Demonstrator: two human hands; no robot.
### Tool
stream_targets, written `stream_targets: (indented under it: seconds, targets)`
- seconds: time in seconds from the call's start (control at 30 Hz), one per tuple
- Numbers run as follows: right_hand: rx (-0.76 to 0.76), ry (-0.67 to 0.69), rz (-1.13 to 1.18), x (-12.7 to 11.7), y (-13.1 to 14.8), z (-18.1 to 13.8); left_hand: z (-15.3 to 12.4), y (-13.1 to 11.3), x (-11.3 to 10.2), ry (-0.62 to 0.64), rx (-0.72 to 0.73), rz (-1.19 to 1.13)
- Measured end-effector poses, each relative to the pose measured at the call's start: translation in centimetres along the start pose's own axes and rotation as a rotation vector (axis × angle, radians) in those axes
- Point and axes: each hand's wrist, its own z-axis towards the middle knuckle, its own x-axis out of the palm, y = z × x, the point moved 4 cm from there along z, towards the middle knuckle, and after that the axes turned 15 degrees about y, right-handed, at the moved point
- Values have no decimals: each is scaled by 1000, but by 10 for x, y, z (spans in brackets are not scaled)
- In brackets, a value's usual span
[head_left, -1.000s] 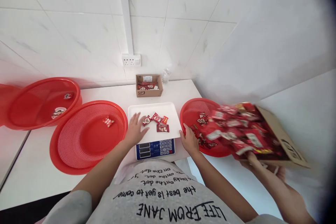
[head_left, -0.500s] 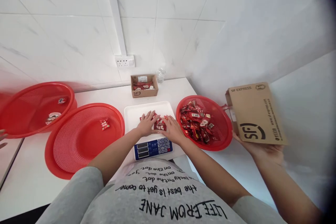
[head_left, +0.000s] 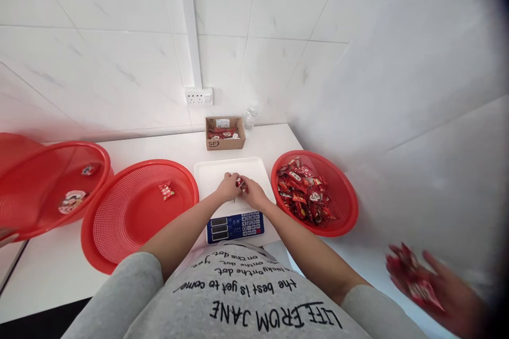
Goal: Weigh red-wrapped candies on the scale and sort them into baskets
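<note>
Nearest, the digital scale's blue keypad panel (head_left: 251,225) is exposed. Just behind it, above or on the white weighing pan (head_left: 207,171), red-wrapped sweets (head_left: 242,184) are grasped between the left hand (head_left: 228,188) and the right hand (head_left: 253,194), with the fingers of both curled around them; how many are enclosed, and whether the pan is touched, cannot be told. Each sweet may be judged light, with a slick, crinkly wrapper over a small, perhaps firm centre, so it is best gripped around its middle (the thin wrapper ends could slip or tear). Alongside, a red mesh basket (head_left: 350,212) at the right is heaped with similar packets, while in a wider red basket (head_left: 95,225) at the left a single packet (head_left: 166,190) is seen. Farthest off, more red packets are held in an SF-marked carton (head_left: 226,144), beside which a clear container (head_left: 250,118) is set.
</note>
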Motion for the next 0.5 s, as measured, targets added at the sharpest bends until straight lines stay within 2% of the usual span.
stream_targets:
  seconds: [0.1, 0.27, 0.37, 0.5]
  targets:
    - [20, 10, 275, 4, -2, 3, 0, 4, 2, -36, -4, -201]
    - [25, -10, 470, 7, -7, 6, 2, 11, 6, -16, 1, -548]
    - [12, -26, 477, 7, -6, 7, 2, 14, 9, -15, -3, -731]
    - [-9, -45, 344, 3, 6, 3, -3, 13, 11, -37, 18, -899]
